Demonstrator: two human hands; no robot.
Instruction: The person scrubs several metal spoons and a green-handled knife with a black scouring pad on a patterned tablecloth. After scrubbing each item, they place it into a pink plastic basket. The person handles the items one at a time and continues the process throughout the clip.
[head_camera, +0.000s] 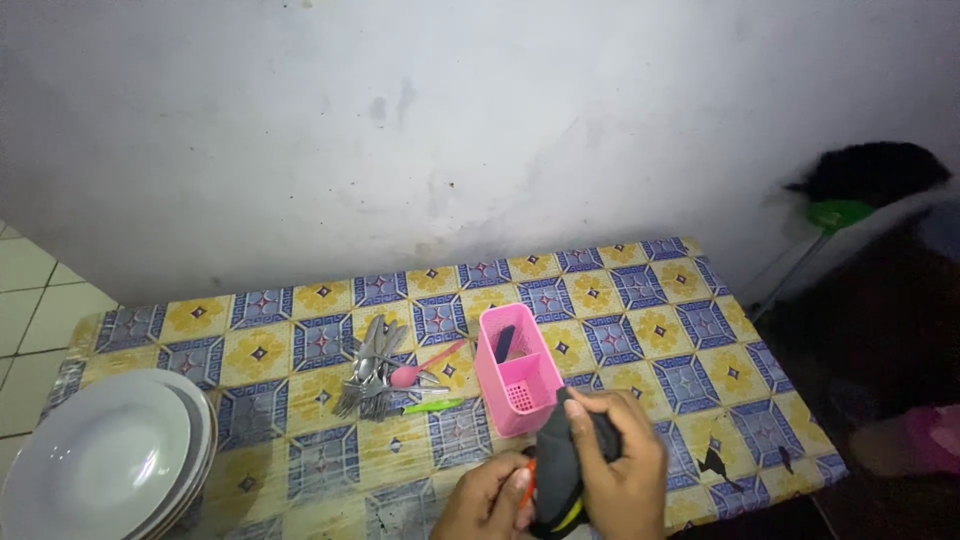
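Right hand: the right hand (618, 462) is closed around a bundle of dark-handled utensils (562, 470), grip wrapped over the top, holding them upright just in front of the caddy.
Left hand: the left hand (487, 497) steadies the bundle's lower end, fingers curled on an orange-tipped piece; how firm that grip is cannot be told.
Pink caddy: the pink caddy (515, 372) stands on the bench (300, 330), one dark handle already inside, mouth upward for loading.
Loose cutlery: forks and spoons (372, 372) lie fanned beside a pink spoon (420, 368) and a green-handled tool (432, 406), left of the caddy.
Plates: stacked white plates (105, 460) sit at the bench's left edge, well apart.
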